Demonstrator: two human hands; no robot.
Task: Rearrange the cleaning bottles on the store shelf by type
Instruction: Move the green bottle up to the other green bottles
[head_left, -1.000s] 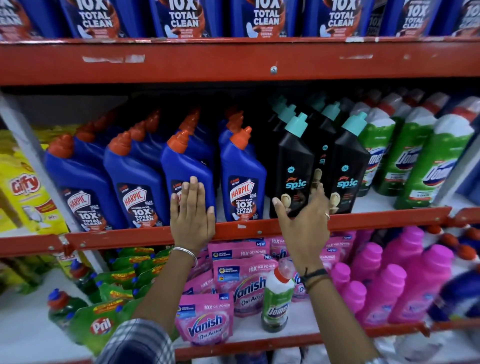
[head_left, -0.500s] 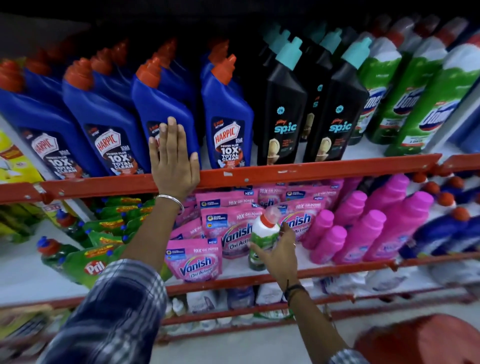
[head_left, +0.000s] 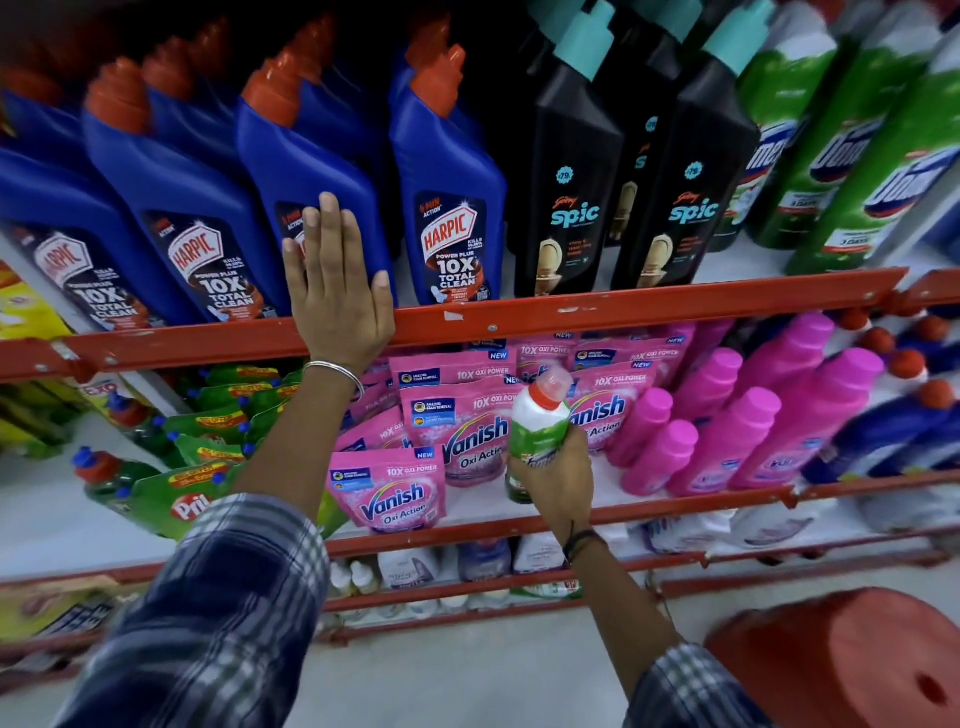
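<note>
A small green-and-white Domex bottle (head_left: 537, 415) with a red cap stands among pink Vanish pouches (head_left: 397, 493) on the lower shelf; my right hand (head_left: 558, 480) is closed around its body. My left hand (head_left: 337, 291) lies flat, fingers together, against a blue Harpic bottle (head_left: 311, 171) and the red rail (head_left: 649, 306) of the upper shelf. On that upper shelf stand blue Harpic bottles (head_left: 447, 208), black Spic bottles (head_left: 566, 197) and large green Domex bottles (head_left: 852, 171), left to right.
Pink bottles (head_left: 748, 431) and blue bottles with red caps (head_left: 893, 426) fill the lower shelf's right side. Green Pril pouches (head_left: 176, 499) lie at its left. White bottles (head_left: 410, 569) sit on a lower rack. A red stool (head_left: 841, 660) stands on the floor at bottom right.
My right hand dropped from the black Spic bottles to the lower shelf and closed on the small Domex bottle. The view tilted downward. My left hand stayed on the Harpic bottle.
</note>
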